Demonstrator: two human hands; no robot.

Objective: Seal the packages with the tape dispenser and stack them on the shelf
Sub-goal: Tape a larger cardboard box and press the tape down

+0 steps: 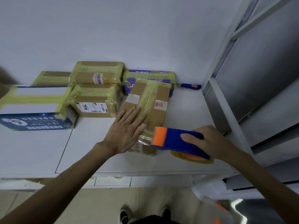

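Lying lengthwise on the white table top (186,110), the brown cardboard box (159,114) carries a strip of yellowish tape down its top. The left hand (127,130) presses flat on the box, fingers straight. The right hand (208,141) is curled round the blue and orange tape dispenser (173,139), whose orange end meets the box's near end. Just left sit two taped brown packages (95,101), with a blue and white carton (35,107) beyond them. A purple box (148,76) stands behind, touching the cardboard box's far end. A blue utility knife (191,86) lies by the wall.

A plain white wall (113,29) backs the white counter (32,151), with a grey metal frame (226,46) at right and beige floor (80,206) below.
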